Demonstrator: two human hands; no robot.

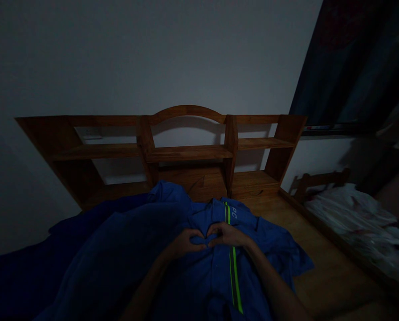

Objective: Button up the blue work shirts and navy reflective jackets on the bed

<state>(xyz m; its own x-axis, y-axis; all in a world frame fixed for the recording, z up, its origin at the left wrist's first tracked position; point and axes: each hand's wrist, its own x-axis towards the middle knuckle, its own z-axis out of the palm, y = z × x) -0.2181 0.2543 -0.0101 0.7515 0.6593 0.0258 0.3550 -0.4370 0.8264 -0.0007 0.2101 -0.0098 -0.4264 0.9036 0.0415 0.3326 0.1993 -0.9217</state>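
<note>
1. Location: a blue shirt (221,272) lies front up, near and central, spread over the wooden bed boards (333,272).
2. Grip: the left hand (186,241) and right hand (229,235) meet at the shirt's front edge, fingers and thumbs curved inward. Whether either pinches cloth cannot be told — the light is too dim.
3. Risk: in my judgement, the front edges could end up misaligned, the cause being poor light and cloth of matching colour.
4. Risk: the shirt could bunch or drag if a forearm catches it, or snag on the blue cloth (119,245) heaped against its left side.
5. Materials: the shirt looks soft, matt and creased, with a straight yellow-green stripe (234,276) and pale lettering (234,212).
6. Surroundings: a far wooden shelf (188,154), rigid and arch-topped; crinkled, thin white plastic bags (349,205) to the right.
</note>
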